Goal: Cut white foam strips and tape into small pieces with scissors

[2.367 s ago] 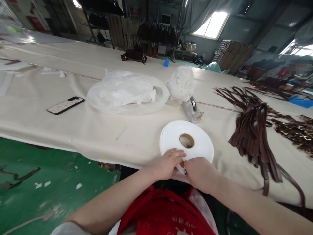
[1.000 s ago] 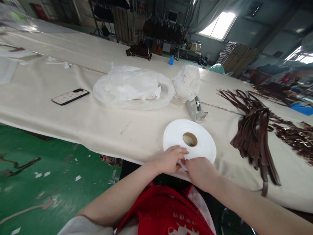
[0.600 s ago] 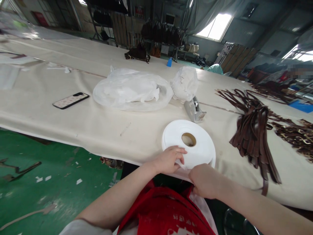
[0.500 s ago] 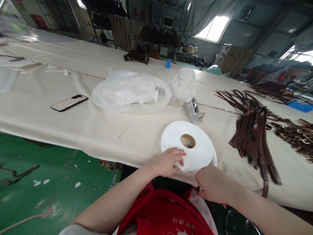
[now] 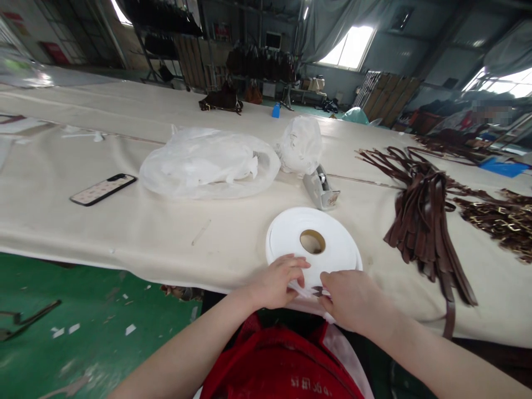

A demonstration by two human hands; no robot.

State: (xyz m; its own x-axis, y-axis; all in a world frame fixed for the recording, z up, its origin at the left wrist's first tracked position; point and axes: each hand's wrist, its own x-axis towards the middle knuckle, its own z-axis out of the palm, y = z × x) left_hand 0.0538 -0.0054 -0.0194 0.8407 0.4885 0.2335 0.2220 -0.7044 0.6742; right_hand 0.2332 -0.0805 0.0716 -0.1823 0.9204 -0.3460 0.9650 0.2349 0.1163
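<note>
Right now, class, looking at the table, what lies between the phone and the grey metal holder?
A translucent white plastic bag lies between the phone and the grey metal holder, as the head view shows.

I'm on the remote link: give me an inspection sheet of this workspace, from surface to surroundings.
Surface: cream-covered table, wrinkled in places.
Things at the hands: white roll, lying flat near the front edge; small dark tool, partly hidden.
Clutter: phone, plastic bag, metal dispenser, brown straps in a bundle.
Hands: left hand at the roll's near side, exact grip unclear; right hand holding the tool.
Cables: nothing seen.
Surroundings: green floor with pale scraps; dark bags hanging behind.
</note>
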